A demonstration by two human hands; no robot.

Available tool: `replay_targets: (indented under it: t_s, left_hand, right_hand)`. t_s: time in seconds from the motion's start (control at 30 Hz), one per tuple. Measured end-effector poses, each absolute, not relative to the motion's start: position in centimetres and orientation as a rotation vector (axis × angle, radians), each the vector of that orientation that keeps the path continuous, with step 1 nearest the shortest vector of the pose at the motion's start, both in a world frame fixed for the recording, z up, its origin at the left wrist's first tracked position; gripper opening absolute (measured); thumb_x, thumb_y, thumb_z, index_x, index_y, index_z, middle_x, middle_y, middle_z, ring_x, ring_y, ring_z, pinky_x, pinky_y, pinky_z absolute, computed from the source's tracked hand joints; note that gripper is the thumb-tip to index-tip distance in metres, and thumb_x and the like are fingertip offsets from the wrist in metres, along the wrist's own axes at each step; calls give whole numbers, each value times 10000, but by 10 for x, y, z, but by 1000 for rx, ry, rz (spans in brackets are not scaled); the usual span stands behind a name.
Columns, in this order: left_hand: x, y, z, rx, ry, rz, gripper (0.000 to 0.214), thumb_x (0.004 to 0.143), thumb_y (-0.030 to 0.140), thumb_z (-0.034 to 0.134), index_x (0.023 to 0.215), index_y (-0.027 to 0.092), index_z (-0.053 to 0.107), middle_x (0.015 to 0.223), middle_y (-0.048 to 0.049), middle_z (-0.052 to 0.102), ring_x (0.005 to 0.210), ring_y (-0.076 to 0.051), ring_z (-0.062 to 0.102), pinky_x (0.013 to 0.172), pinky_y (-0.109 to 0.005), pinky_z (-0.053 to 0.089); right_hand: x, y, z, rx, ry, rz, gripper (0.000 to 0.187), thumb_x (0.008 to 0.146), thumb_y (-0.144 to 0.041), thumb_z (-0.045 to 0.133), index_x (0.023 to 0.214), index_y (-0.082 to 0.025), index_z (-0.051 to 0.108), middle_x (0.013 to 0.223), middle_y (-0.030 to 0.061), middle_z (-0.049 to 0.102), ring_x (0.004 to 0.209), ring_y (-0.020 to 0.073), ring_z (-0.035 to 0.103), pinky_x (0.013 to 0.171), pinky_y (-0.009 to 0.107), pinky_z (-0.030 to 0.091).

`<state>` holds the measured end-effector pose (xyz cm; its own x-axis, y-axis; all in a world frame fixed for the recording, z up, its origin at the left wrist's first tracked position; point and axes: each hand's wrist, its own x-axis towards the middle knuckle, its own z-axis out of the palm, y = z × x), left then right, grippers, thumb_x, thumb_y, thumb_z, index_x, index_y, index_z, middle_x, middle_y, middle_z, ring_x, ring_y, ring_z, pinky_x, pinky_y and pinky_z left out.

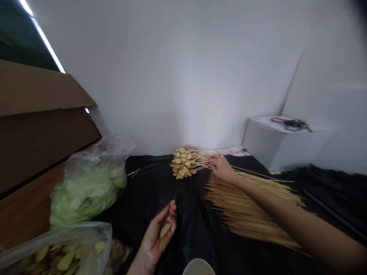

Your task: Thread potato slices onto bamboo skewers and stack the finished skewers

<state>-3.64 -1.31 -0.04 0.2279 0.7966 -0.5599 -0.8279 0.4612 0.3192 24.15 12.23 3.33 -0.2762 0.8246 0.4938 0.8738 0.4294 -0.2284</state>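
My left hand (157, 235) is low in the middle, palm up, its fingers curled around a pale yellow potato slice (165, 229). My right hand (220, 167) reaches across to the far side of the black table cover, fingers closed on the sticks of a pile of skewers threaded with potato slices (183, 162). Under my right forearm lies a big heap of bare bamboo skewers (252, 208).
A plastic bag of green leaves (87, 187) lies at the left, and a bag of potato slices (57, 256) at the bottom left. Brown cardboard (37, 126) stands behind them. A white box (283, 143) sits at the back right, a white cup rim (198, 266) at the bottom.
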Motion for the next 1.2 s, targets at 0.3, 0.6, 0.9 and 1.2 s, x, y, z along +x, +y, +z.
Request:
replay_targets:
  t_s: [0.3,0.6,0.9,1.2]
  left_hand:
    - [-35,-14,9,71,626,1209,675,710,-63,365,1354,128,426,1116,-192,623,937,-228,659,742,-347,579]
    - [-24,-13,8,93,688,1250,765,680,-148,279,1382,137,384,1256,-213,541,1094,-251,590,826,-326,566]
    - [-26,-9,2,58,708,1221,645,801,-83,305,1396,159,367,1239,-206,569,1085,-258,593,801,-308,575]
    - [-24,-12,-5,79,670,1151,703,750,-112,311,1413,122,328,1238,-234,568,1133,-282,552,853,-344,549]
  right_hand:
    - [333,12,17,-1599,-1908,103,238,842,-236,475,859,-196,710,857,44,697,772,181,585,698,286,420]
    - [328,-33,-15,-1559,-2055,57,238,875,-229,446,910,-193,679,933,69,657,903,195,558,823,325,410]
    - [327,-46,-14,-1566,-2216,142,298,755,-35,417,818,-201,657,817,38,642,799,166,556,770,289,400]
    - [326,-11,-5,-1643,-2115,139,238,763,-82,454,804,-182,667,802,42,659,777,166,566,732,266,408]
